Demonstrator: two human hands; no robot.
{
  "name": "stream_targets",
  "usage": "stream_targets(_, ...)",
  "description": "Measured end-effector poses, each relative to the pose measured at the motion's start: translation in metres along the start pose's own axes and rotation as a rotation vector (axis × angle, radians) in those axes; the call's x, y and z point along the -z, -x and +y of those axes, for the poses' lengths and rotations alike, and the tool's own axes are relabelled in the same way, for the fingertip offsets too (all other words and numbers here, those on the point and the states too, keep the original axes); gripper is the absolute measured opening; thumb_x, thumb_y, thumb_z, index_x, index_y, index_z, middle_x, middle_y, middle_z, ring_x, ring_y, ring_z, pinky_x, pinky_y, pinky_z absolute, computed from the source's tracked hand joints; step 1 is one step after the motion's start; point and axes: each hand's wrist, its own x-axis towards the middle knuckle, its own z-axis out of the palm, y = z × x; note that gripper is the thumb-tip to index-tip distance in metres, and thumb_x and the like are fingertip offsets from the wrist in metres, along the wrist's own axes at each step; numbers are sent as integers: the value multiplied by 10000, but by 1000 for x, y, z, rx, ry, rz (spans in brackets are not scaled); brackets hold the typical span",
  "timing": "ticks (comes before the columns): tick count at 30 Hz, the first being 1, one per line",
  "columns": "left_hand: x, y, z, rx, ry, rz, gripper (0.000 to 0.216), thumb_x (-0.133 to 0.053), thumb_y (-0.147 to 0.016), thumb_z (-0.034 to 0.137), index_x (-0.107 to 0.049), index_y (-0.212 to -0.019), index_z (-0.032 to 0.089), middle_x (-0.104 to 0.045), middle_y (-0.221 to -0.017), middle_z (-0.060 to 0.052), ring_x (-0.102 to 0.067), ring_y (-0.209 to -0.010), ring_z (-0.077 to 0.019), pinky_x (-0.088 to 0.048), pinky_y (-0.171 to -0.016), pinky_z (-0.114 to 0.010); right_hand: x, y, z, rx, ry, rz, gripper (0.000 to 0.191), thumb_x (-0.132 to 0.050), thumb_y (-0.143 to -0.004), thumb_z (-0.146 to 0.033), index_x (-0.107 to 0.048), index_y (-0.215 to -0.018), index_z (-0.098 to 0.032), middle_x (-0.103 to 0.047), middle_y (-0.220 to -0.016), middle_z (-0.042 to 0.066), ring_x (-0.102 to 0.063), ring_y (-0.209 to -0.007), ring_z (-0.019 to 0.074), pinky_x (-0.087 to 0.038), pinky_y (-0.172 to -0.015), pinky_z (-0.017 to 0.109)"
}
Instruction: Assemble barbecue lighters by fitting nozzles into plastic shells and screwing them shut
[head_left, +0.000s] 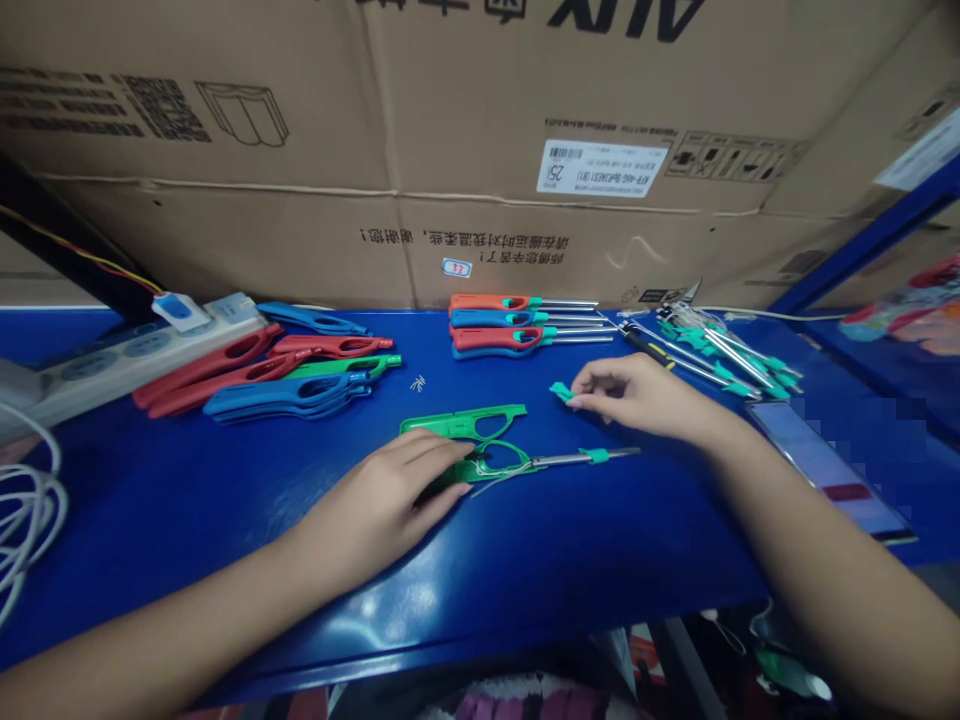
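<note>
The green handle half (471, 470), mid-table with its rod (555, 460) toward three o'clock, is best held flat by the left hand (382, 490) clasping it from eight o'clock, while the right hand (637, 398), pinching a teal piece (560, 391) at two o'clock, avoids snagging the thin wire (487, 488).

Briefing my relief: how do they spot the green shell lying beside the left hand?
On the blue table, find the left hand. Just beyond it lies the green shell, apart from the pile at left. Its neighbour nearer the person, a green half, carries a metal rod; the shell has none.
</note>
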Motion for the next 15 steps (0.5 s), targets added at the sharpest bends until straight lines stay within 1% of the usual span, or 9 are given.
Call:
stream_targets(2,-2,0,0,27,27,21,286,-609,-987,246,-663,-1253,155,-727,-1130,-103,-685,-1062,-220,-598,-931,-391,-17,2,-14,96,-51,4,227,-688,-896,-400,-710,-884,-174,-613,-616,-25,-510,-529,99,-409,-526,231)
stream_targets(5,-4,0,2,40,45,27,258,-627,-974,231,-681,-1215,155,-712,-1120,-99,-679,-1058,-221,-594,-930,-385,-39,7,-34,292,-58,6,142,-663,-937,-305,-724,-924,-178,-682,-753,7,-556,-605,100,-439,-587,233)
stream_targets(7,-5,-1,3,51,59,21,247,-634,-970,226,-684,-1200,151,-699,-1116,-97,-673,-1052,-221,-590,-929,-382,-48,10,-41,358,-34,7,119,-640,-957,-267,-720,-931,-184,-699,-858,30,-601,-700,114,-461,-653,244)
stream_targets(10,-4,-1,6,75,83,4,255,-629,-972,215,-675,-1214,147,-678,-1097,-93,-666,-1037,-217,-586,-921,-375,-57,10,-44,363,32,-4,115,-624,-966,-246,-722,-943,-191,-683,-933,44,-627,-806,142,-470,-719,271)
stream_targets(15,-3,-1,10,123,105,-33,274,-629,-970,208,-666,-1237,158,-656,-1073,-86,-664,-999,-209,-585,-904,-370,-64,7,-40,372,35,-26,136,-592,-977,-222,-724,-976,-190,-661,-935,52,-623,-824,154,-478,-736,288)
